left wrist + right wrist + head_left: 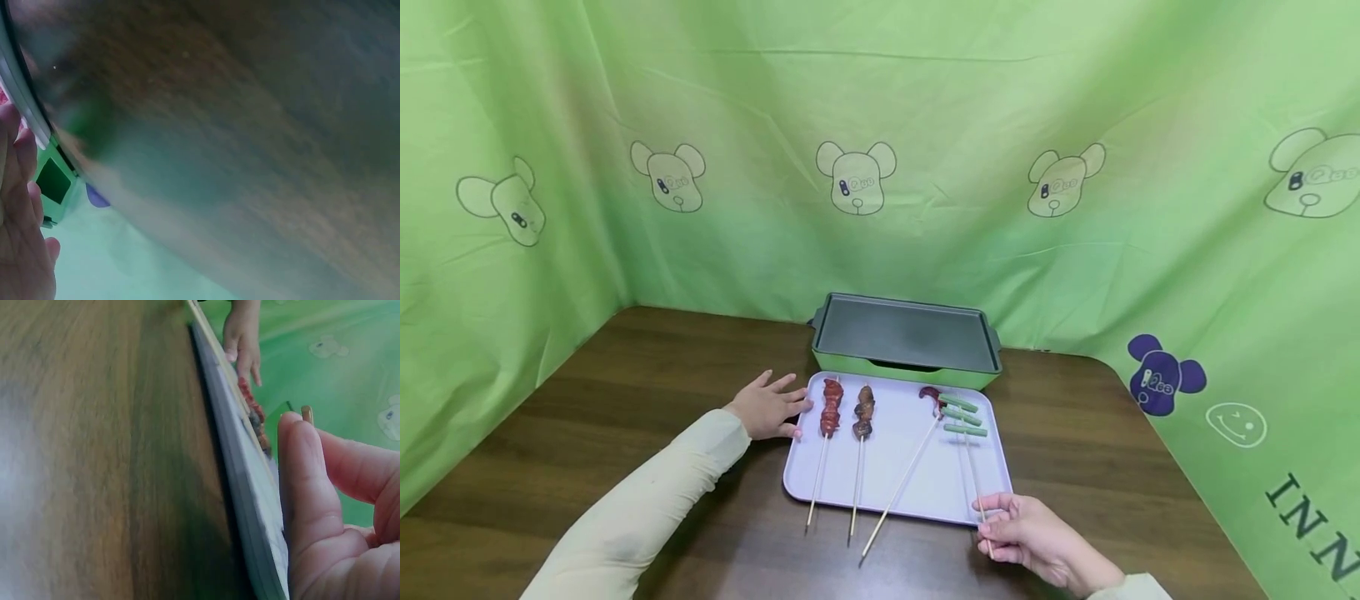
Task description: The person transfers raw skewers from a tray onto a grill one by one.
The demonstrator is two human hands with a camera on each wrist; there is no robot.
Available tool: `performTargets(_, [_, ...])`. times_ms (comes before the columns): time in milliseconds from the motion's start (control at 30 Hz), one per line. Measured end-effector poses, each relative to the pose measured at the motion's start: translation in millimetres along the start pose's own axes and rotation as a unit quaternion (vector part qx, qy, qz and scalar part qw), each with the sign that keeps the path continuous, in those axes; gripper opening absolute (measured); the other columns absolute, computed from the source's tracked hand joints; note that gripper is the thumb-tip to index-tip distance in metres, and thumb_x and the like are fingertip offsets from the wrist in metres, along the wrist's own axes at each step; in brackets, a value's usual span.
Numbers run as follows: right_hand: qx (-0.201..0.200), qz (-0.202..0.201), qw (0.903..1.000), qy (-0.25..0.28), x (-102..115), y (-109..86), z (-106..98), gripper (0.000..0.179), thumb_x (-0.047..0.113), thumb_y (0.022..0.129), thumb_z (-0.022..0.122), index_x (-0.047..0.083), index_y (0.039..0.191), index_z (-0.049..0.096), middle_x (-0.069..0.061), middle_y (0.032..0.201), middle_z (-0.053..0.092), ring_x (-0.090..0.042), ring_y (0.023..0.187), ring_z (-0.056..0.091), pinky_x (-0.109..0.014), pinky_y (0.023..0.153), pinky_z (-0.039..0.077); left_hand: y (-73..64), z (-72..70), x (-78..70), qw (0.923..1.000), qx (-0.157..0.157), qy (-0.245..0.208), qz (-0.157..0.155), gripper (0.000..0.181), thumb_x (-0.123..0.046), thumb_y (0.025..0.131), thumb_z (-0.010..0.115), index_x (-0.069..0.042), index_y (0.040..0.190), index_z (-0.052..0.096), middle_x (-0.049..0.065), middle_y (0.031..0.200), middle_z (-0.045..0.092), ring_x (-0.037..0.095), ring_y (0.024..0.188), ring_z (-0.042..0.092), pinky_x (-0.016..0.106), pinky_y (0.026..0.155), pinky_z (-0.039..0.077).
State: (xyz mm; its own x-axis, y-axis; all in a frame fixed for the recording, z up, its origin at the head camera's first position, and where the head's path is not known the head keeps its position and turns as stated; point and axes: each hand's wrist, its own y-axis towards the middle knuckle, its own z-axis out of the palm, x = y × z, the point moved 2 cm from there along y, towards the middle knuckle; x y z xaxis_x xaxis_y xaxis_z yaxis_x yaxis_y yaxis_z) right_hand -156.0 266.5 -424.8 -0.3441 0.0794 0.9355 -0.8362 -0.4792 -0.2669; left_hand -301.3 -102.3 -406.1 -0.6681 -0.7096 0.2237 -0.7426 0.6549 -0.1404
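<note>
My right hand (1033, 533) pinches the lower end of a wooden skewer with several green vegetable pieces (966, 431) across its top. In the right wrist view, the stick's end (307, 414) pokes out between thumb and finger. The green pieces lie over the right side of a pale lavender tray (891, 467). Beside them is a skewer with a curled dark red piece (930, 393), its stick slanting toward me. Further left lie a browned meat skewer (863, 414) and a red meat skewer (831, 408). With fingers extended, my left hand (767, 407) touches the tray's left edge.
Behind the tray stands a green tabletop grill with a dark flat plate (906, 332). The brown wooden table (700, 367) carries everything. A green printed curtain (760, 250) hangs around its back and sides. Several stick ends overhang the tray's front rim.
</note>
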Motion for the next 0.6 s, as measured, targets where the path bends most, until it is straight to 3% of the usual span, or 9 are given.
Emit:
performTargets(133, [0.010,0.000,0.9999,0.002,-1.1,-3.5,1.1,0.024,-0.008,0.091,0.053,-0.006,0.114,0.049,-0.001,0.082,0.065,-0.011,0.072,0.068,-0.019,0.065,0.054,1.7,3.2,0.4,1.0000,0.001,0.008,-0.001,0.060,-0.054,0.093,0.045,-0.018,0.140,0.052,0.000,0.146,0.046,0.029,0.140,0.030,0.052,0.109,0.025])
performTargets(600, [0.013,-0.011,0.9997,-0.018,-0.9,-9.7,-0.9,0.024,-0.010,0.088,0.053,0.001,0.109,0.050,0.000,0.079,0.065,-0.010,0.070,0.068,-0.019,0.062,0.053,0.2,-1.2,-1.4,0.9998,0.019,-0.006,-0.007,0.059,-0.052,0.094,0.044,-0.017,0.141,0.050,0.001,0.147,0.044,0.027,0.140,0.030,0.053,0.110,0.023])
